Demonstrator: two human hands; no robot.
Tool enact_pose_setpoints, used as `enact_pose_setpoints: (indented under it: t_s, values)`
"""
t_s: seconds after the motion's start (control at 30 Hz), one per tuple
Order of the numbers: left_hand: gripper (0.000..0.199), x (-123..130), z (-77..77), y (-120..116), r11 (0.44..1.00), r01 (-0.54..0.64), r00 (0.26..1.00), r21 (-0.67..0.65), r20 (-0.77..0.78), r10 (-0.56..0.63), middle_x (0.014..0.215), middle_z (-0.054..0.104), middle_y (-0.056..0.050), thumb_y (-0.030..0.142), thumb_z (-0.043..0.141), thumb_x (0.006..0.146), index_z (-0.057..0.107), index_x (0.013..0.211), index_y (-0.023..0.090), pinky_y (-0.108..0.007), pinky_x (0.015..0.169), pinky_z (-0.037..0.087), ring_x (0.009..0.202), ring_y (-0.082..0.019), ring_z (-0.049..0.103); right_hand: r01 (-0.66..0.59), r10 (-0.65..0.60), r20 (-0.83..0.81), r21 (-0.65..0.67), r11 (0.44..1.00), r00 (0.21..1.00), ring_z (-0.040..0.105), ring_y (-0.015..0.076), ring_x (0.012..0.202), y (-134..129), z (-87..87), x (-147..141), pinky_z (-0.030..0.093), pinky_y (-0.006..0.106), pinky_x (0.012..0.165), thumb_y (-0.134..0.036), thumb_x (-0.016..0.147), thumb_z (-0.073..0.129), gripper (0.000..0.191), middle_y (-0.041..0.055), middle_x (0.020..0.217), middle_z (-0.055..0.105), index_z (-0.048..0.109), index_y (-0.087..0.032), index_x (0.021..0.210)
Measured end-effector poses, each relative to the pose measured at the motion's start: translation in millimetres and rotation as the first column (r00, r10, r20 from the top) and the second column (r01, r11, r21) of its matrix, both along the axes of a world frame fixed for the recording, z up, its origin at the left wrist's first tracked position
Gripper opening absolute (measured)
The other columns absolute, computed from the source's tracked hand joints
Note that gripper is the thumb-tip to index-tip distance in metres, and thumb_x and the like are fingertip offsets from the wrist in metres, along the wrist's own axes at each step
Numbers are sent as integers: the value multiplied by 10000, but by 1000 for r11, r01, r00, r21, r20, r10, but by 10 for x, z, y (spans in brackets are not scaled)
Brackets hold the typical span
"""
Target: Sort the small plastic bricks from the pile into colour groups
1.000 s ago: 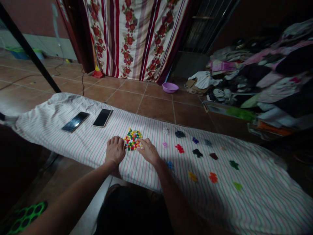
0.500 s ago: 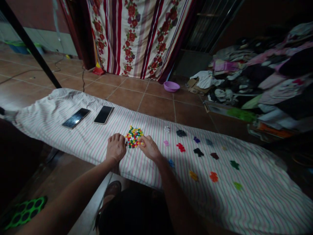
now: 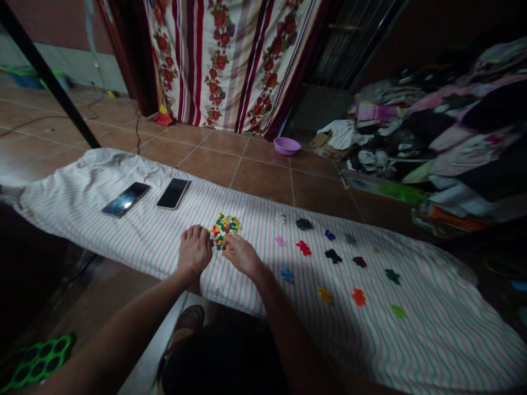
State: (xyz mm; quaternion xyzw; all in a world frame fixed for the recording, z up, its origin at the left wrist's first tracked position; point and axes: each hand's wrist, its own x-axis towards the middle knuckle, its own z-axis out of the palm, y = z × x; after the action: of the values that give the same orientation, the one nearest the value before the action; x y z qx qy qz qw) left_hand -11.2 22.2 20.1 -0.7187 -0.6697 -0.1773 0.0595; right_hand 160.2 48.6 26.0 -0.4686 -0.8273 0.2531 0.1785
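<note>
A pile of small mixed-colour pieces (image 3: 224,225), mainly yellow, green, red and white, lies on a striped cloth (image 3: 255,219). Against the pile's left side rests my left hand (image 3: 195,249), its fingers curled down; whatever is under them is hidden. My right hand (image 3: 242,257) reaches the pile's lower right edge, thumb and forefinger pinched together at the pieces. Anything between those fingertips is too small to make out. Right of the hands, the cloth bears small single-colour groups, among them red pieces (image 3: 303,248), blue pieces (image 3: 287,275), yellow pieces (image 3: 325,295) and orange pieces (image 3: 358,297).
Two phones, one darker (image 3: 173,193) and one reflecting light (image 3: 126,199), lie left of the pile. Beyond the cloth, a purple basin (image 3: 287,146) stands on the tiled floor before a floral curtain (image 3: 234,66). Heaped clothes (image 3: 453,120) fill the right side.
My right hand has moved slightly left and down along the pile's near edge, uncovering the blue pieces. My left hand stays in place. The view has shifted slightly.
</note>
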Motion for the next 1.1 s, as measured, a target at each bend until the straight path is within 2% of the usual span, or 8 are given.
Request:
enact_pose_setpoints:
  t_s: [0.3, 0.47, 0.6, 0.73, 0.9, 1.0, 1.1]
  values:
    - [286, -3, 56, -15, 999, 47, 999, 11, 26, -47, 971, 605, -96, 314, 331, 945, 588, 902, 196, -386, 888, 392, 1011, -232, 526, 2, -2, -28, 21, 1000, 1000, 543, 143, 816, -23, -11, 4, 397, 244, 711, -140, 836, 612, 87, 10, 877, 572, 638, -212, 879]
    - [289, -10, 14, 6, 998, 60, 997, 29, 47, -62, 962, 613, -106, 285, 335, 940, 601, 906, 177, -393, 905, 403, 998, -227, 534, -10, 14, -120, 35, 999, 993, 555, 132, 797, -25, 17, 16, 408, 237, 716, -150, 858, 581, 87, 10, 879, 583, 639, -211, 883]
    - [268, -22, -51, 31, 995, 65, 995, 73, 74, -71, 961, 623, -113, 256, 357, 920, 611, 918, 170, -406, 914, 408, 1017, -233, 538, -7, 13, -201, 29, 1000, 979, 553, 122, 740, -21, 54, 5, 418, 223, 685, -159, 854, 575, 68, -4, 800, 586, 626, -205, 855]
    - [256, -34, -98, 45, 994, 56, 993, 97, 97, -65, 1029, 632, -121, 235, 372, 899, 612, 961, 173, -424, 933, 398, 1049, -240, 533, 43, -49, -299, -29, 999, 953, 565, 113, 682, -5, 78, 7, 432, 211, 642, -197, 838, 583, 44, -19, 743, 608, 626, -210, 838]
    - [218, -31, -71, 29, 995, 70, 995, 67, 68, -75, 1025, 626, -124, 235, 382, 892, 595, 900, 188, -435, 912, 393, 1062, -253, 527, 142, -193, -398, -155, 978, 897, 598, 113, 651, 25, 93, 86, 471, 221, 629, -228, 807, 577, 84, -25, 735, 641, 633, -213, 867]
    - [230, -21, -38, 18, 997, 59, 997, 50, 42, -61, 1018, 620, -122, 261, 368, 911, 585, 896, 186, -420, 903, 391, 1048, -247, 533, 146, -218, -414, -197, 969, 884, 607, 116, 664, 40, 99, 160, 486, 229, 643, -225, 789, 570, 121, -25, 743, 642, 638, -211, 888]
    - [255, -9, -21, 15, 998, 14, 999, 54, 46, -16, 1000, 617, -112, 290, 352, 925, 583, 961, 187, -405, 885, 391, 1006, -240, 542, 149, -213, -418, -181, 972, 883, 608, 120, 695, 54, 86, 225, 491, 237, 669, -209, 776, 563, 147, -21, 768, 640, 642, -209, 900]
